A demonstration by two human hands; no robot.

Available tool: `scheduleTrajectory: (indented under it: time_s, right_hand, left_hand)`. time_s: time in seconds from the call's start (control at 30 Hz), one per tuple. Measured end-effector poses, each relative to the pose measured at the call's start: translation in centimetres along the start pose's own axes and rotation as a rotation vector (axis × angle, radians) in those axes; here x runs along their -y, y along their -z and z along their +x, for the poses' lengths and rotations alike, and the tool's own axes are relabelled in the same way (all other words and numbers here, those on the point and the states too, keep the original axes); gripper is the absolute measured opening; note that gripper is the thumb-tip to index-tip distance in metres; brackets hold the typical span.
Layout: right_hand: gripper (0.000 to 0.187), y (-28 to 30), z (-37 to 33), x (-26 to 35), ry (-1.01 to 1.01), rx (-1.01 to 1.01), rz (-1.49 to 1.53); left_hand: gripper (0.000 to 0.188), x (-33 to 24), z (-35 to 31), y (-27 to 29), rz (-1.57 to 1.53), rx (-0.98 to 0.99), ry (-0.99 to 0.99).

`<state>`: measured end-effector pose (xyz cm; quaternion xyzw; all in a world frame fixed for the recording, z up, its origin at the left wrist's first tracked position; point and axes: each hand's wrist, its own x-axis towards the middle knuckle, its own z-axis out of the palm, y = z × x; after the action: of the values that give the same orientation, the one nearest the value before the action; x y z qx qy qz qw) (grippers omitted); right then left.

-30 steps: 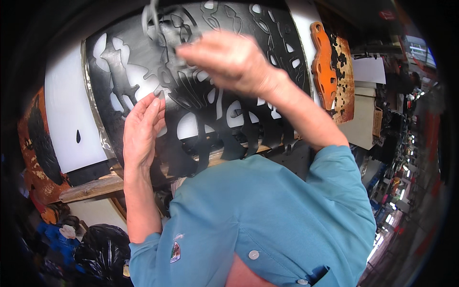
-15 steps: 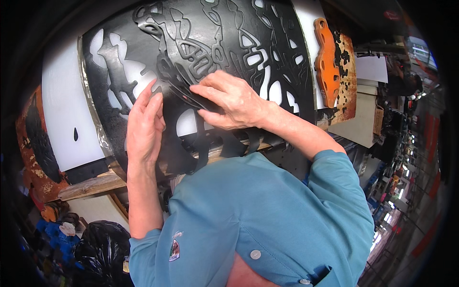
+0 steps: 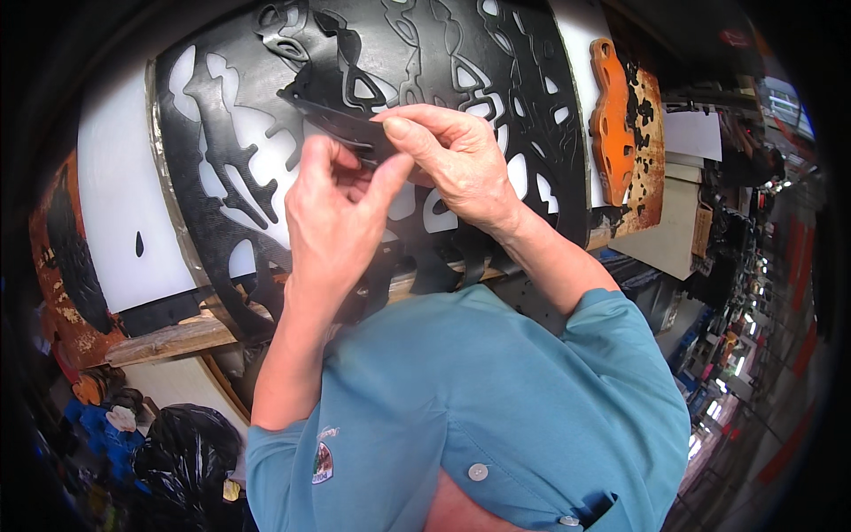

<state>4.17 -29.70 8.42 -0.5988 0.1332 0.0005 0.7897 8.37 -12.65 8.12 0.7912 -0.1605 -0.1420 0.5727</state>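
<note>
Both hands are raised over a black sheet (image 3: 208, 164) cut through with many curved shapes and holes. Between them is a thin black cut-out piece (image 3: 332, 120), lifted and tilted, its pointed end toward the far left; it may be several layers together. My right hand (image 3: 465, 168) is closed, pinching the piece's near end between thumb and fingers. Curled around its lower edge, my left hand (image 3: 332, 217) is closed too, partly hiding it. Loose-looking cut shapes (image 3: 284, 44) lie on the sheet's far side.
A white board (image 3: 128, 195) lies under the sheet and shows at the left. An orange cutting die (image 3: 612, 124) stands at the right beside a rusty plate (image 3: 649, 151). A wooden edge (image 3: 173, 341) runs along the near side. Below left sits a black plastic bag (image 3: 191, 461).
My left hand has moved right and closed on the black piece. My right hand has shifted slightly right and up, and the piece is now lifted off the sheet.
</note>
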Motion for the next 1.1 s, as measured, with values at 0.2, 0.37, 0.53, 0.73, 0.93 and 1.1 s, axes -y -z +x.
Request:
scheduleTrajectory:
  time_s: [0.2,0.37,0.53,0.73,0.93,1.1]
  right_hand:
    - [0.029,-1.2,0.2,-1.1,-0.028,-0.054,0.085]
    - [0.03,-2.0,0.2,-1.2,-0.031,-0.092,0.084]
    - [0.024,-3.3,0.4,-1.4,0.104,-0.017,0.059]
    - [0.027,-0.1,1.4,-1.6,0.019,-0.012,0.082]
    - [0.013,14.3,5.0,2.4,0.261,-0.398,0.422]
    - [0.012,27.2,6.7,5.0,0.374,-0.466,0.302]
  left_hand:
    - [0.03,1.3,1.9,-0.3,-0.006,0.0,-0.268]
    - [0.034,2.7,1.8,-0.1,-0.113,-0.079,-0.196]
    - [0.036,3.8,2.4,0.2,0.033,-0.192,-0.32]
    - [0.025,5.3,2.2,3.6,0.347,-0.159,-0.302]
    - [0.036,9.7,2.3,13.7,0.449,-0.545,-0.088]
    - [0.04,12.5,3.0,16.9,0.505,-0.469,-0.166]
